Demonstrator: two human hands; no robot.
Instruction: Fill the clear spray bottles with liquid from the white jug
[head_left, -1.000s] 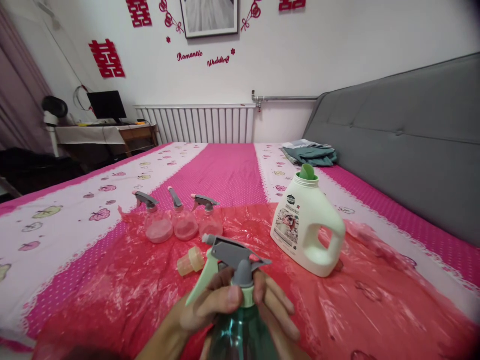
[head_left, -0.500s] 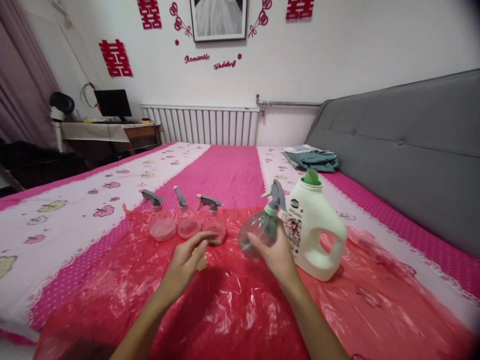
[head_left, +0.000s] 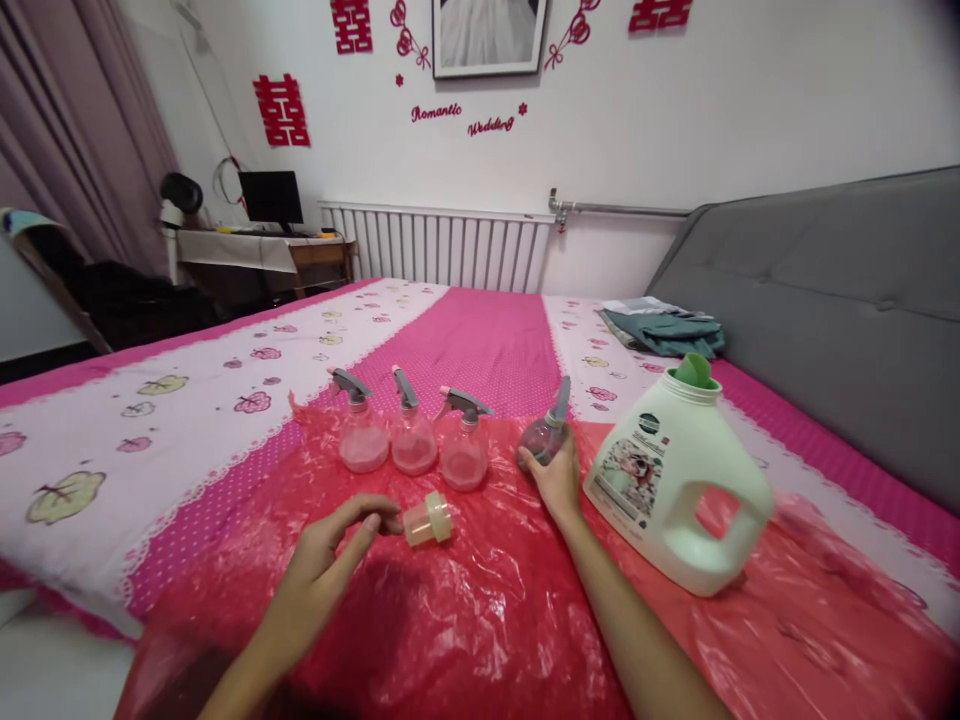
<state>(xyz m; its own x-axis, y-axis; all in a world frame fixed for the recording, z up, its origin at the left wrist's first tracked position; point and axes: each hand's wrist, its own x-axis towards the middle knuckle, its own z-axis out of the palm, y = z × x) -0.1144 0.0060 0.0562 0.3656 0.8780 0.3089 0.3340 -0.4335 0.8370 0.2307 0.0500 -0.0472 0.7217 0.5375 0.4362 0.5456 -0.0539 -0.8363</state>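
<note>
My right hand is wrapped round a clear spray bottle with a grey trigger head, at the right end of a row. Three more spray bottles, a left one, a middle one and a right one, stand upright there with grey-and-pink heads. Down and to the left, my left hand has its thumb and fingers apart. Its fingertips are at the edge of a pale yellow see-through cap lying on its side; whether they touch it I cannot tell.
A big pale green detergent jug with a green spout stands right of my right forearm. Red plastic sheeting covers the near part of the pink patterned bed. Folded clothes lie by the grey headboard.
My right hand has set the spray bottle farther back, level with the other bottles. My left hand has drawn back from the bottles toward the cap, which now shows fully. The view has shifted left.
</note>
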